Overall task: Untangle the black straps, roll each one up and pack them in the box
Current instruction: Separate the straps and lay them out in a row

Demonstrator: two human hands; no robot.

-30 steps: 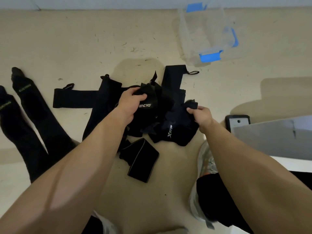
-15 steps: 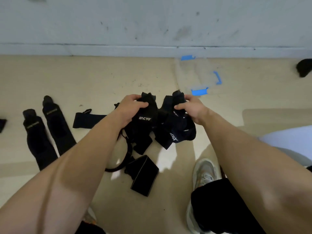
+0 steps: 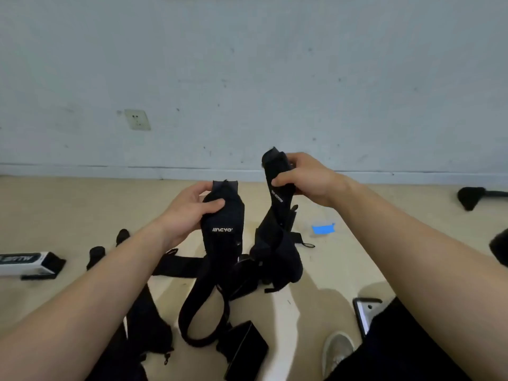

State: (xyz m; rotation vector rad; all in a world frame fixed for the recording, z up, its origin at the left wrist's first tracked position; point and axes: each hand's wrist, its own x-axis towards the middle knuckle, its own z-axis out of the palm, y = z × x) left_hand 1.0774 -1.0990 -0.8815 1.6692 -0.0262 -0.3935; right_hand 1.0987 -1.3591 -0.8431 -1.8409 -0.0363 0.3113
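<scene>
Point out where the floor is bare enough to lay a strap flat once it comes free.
Bare floor lies left of the left hand, between the skirting and the white carton, and right of the blue clip under the right hand. Below the tangled black straps, around the phone and shoe, it is crowded.

The black straps (image 3: 247, 259) hung knotted together in mid-air above the floor, two ends raised apart: the left end bore white lettering, the right stood higher. One loop (image 3: 198, 306) drooped low. More straps (image 3: 178, 266) lay flat behind.
</scene>
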